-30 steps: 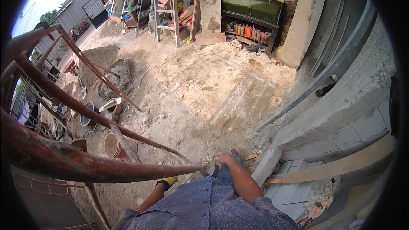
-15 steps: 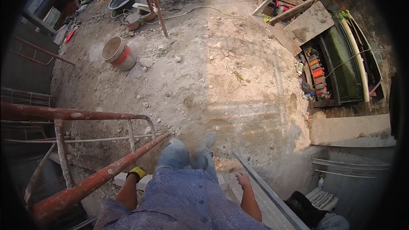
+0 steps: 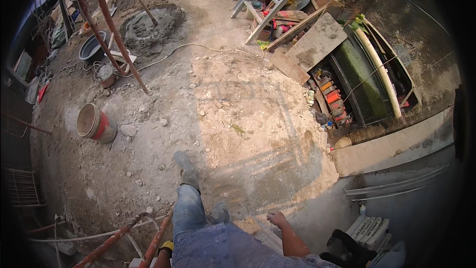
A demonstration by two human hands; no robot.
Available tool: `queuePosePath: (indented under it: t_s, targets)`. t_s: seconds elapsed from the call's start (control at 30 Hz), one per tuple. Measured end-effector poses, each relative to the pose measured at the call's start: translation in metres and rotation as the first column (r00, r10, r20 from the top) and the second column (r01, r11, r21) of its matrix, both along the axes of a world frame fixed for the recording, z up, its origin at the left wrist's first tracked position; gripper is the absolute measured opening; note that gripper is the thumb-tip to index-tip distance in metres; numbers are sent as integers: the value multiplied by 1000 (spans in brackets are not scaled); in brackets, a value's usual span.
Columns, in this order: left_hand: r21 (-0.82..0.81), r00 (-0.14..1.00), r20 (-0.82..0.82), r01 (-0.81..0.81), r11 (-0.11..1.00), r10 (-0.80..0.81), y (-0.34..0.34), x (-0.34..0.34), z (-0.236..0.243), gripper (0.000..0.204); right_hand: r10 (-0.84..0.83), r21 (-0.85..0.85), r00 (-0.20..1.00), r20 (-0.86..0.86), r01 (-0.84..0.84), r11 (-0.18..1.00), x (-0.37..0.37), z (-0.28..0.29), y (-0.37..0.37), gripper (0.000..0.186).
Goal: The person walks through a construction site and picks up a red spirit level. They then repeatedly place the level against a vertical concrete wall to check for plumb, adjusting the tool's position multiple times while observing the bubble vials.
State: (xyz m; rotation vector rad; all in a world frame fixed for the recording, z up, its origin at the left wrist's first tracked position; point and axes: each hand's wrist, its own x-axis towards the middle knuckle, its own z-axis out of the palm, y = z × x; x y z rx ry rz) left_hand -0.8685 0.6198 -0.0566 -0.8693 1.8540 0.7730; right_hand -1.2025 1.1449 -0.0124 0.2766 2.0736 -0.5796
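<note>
My left hand [image 3: 168, 245], in a yellow and dark glove, hangs low at my side, close by a rust-red metal scaffold frame [image 3: 157, 238]. Its fingers are mostly hidden, so I cannot make out whether it touches the frame. Bare and loosely curled, my right hand [image 3: 276, 218] hangs beside my hip with nothing visible in it. One of my legs [image 3: 190, 208] reaches forward onto the dusty, stony ground [image 3: 233, 144].
A dirty white and red bucket [image 3: 96, 124] stands ahead on the left. Beyond it are a black tub [image 3: 93, 47], a small pail [image 3: 105, 75] and wet mortar [image 3: 148, 27]. A hose [image 3: 198, 45] crosses the ground. Boards [image 3: 317, 42] and a green-watered basin [image 3: 364, 77] lie right.
I have stepped forward, and one leg now extends ahead. The scaffold frame has dropped toward the lower left edge. The bucket and boards have shifted left in view; both hands still hang low.
</note>
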Motion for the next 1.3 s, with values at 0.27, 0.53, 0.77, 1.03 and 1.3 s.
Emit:
queuePosePath:
  t_s: [0.27,0.53,0.77,1.03,1.3]
  targets:
    - [-114,848,-493,-285,952,195,-270,-372,-40,51,-486,-192,823,-294,447,873,-216,13,-176,46]
    - [487,375,-643,-472,735,667,-422,-660,88,44,-447,-214,890,-85,422,881,-251,-8,-323,36]
    - [656,506,-187,-574,490,842,-470,-727,75,47,520,129,694,-498,-534,836,-284,-53,-358,24]
    - [700,189,-219,-653,289,957,-649,-902,36,27,76,-42,988,-130,-83,996,-593,-181,-457,19]
    - [-355,812,-529,-475,805,246,-804,-1054,73,48,-233,-548,900,-368,-8,837,-1076,-50,-900,31]
